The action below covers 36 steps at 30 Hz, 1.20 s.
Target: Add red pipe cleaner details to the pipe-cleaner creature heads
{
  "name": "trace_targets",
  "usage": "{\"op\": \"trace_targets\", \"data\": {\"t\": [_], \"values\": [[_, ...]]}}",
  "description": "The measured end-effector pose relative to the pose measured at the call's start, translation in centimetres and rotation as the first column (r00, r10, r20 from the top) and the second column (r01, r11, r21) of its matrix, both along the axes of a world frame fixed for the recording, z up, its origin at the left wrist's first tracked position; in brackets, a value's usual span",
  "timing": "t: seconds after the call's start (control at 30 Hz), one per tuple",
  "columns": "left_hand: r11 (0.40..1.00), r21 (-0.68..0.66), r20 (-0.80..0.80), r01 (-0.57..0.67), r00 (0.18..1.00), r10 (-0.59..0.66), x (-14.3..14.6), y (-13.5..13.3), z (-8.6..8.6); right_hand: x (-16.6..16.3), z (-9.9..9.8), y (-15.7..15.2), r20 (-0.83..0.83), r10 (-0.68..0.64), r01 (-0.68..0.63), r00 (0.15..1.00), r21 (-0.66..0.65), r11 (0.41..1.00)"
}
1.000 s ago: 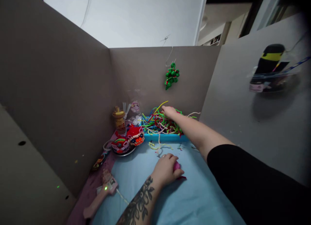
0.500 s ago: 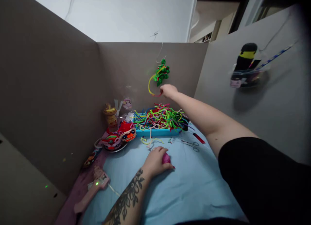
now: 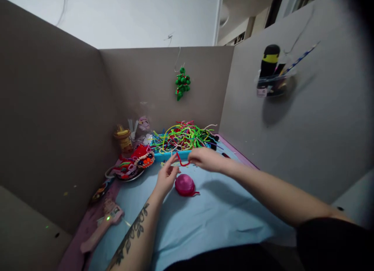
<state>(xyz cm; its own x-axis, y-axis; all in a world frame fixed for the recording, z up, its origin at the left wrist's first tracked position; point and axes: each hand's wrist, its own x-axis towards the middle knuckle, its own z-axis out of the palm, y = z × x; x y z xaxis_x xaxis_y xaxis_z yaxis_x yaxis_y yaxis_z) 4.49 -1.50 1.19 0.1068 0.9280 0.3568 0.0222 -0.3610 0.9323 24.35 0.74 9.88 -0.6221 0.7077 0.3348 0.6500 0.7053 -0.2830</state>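
A short red pipe cleaner [image 3: 183, 164], bent into a U, hangs between my two hands above the table. My right hand [image 3: 204, 159] is pinched shut on one end of it. My left hand [image 3: 168, 176] has its fingers stretched out and its thumb apart, with the fingertips at the pipe cleaner's other end. Just below, on the light blue cloth [image 3: 216, 224], lies a round pink object [image 3: 185, 185] with a red strand [image 3: 196, 193] sticking out at its lower right.
A blue tray [image 3: 163, 158] heaped with pipe cleaners [image 3: 188, 136] stands at the back. On the left are a plate of red figures [image 3: 133, 162], a brown jar [image 3: 124, 141] and a pink glue gun [image 3: 102, 228]. Grey panels [image 3: 140, 76] enclose the table; a green ornament [image 3: 182, 84] hangs behind.
My right hand has come down from the hanging ornament toward my left hand, and the yellow strand is gone from it. My left hand has left the pink object and moved up and left.
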Motion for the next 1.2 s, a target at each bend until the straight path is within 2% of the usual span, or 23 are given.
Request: {"op": "trace_targets", "data": {"t": [0.07,0.13,0.33,0.43,0.53,0.67,0.83,1.07,1.2], "values": [[0.998,-0.040,0.025,0.048,0.999,-0.047,0.8,-0.5,0.0,0.4,-2.6,-2.2,-0.120,-0.017,0.009,0.993,-0.062,0.998],[0.998,-0.056,0.078,0.026,0.997,-0.021,1.1,-0.7,-0.1,1.0,-4.2,-3.2,-0.209,-0.022,-0.003,0.978,-0.119,0.993],[0.997,-0.081,-0.102,0.003,0.995,-0.011,0.4,-0.4,-0.2,1.5,-6.4,-2.0,-0.239,-0.072,0.055,0.968,-0.076,0.996],[1.000,-0.018,-0.144,0.003,0.990,-0.005,0.3,-0.2,-0.4,1.0,-7.6,-1.6,-0.238,-0.067,0.054,0.969,-0.060,0.997],[0.993,0.113,-0.273,-0.036,0.960,0.066,0.2,0.1,-0.9,0.6,-8.7,-1.6,-0.270,-0.035,0.022,0.962,-0.052,0.998],[0.953,0.302,-0.413,-0.034,0.896,0.163,-0.3,0.8,-1.5,0.7,-9.4,-1.8,-0.334,-0.017,0.003,0.942,-0.044,0.999],[0.942,0.336,-0.508,-0.019,0.838,0.198,-0.7,1.0,-1.7,1.5,-9.5,-2.0,-0.379,-0.047,0.032,0.924,-0.045,0.998],[0.882,0.446,-0.478,-0.151,0.794,0.377,-0.8,0.6,-1.1,3.5,-11.0,-1.0,-0.401,-0.129,0.111,0.907,-0.067,0.992],[0.860,0.469,-0.467,-0.200,0.771,0.434,-1.3,0.8,-1.2,4.5,-11.8,-0.1,-0.375,-0.155,0.137,0.914,-0.075,0.988]]}}
